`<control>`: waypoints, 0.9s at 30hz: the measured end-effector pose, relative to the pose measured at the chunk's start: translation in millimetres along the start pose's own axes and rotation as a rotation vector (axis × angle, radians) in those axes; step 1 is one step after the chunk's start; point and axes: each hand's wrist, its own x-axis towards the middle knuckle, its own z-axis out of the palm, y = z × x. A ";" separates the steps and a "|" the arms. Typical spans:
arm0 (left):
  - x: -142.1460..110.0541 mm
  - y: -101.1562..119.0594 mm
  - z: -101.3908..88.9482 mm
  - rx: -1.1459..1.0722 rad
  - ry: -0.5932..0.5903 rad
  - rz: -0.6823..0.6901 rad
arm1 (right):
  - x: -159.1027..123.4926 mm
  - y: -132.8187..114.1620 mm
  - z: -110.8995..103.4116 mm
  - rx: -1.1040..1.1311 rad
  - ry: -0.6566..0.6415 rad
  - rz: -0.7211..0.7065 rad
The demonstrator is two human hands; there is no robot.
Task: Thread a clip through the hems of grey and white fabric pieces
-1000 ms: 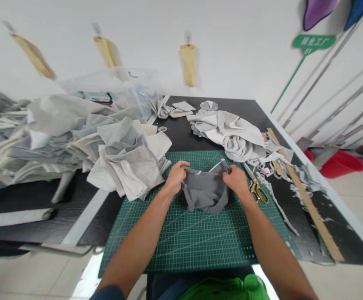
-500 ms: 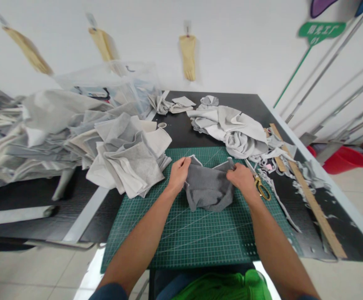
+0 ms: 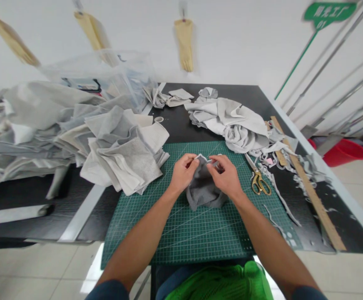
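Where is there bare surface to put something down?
Two patches look free: the near part of the green mat, between the dark grey cloth and the mat's front edge; and the black tabletop beyond the mat, between the left cloth pile and pale heap. The right side is crowded with scissors, scraps and a long wooden strip.

My hands (image 3: 202, 171) hold dk gray cloth (image 3: 204, 189) over green mat (image 3: 175, 233); scissors (image 3: 259, 179) R of it, cloth pile (image 3: 122, 150) L.
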 end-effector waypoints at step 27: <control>-7.9 3.2 0.5 0.071 -0.126 0.022 | -3.7 2.5 3.1 0.271 -0.063 0.294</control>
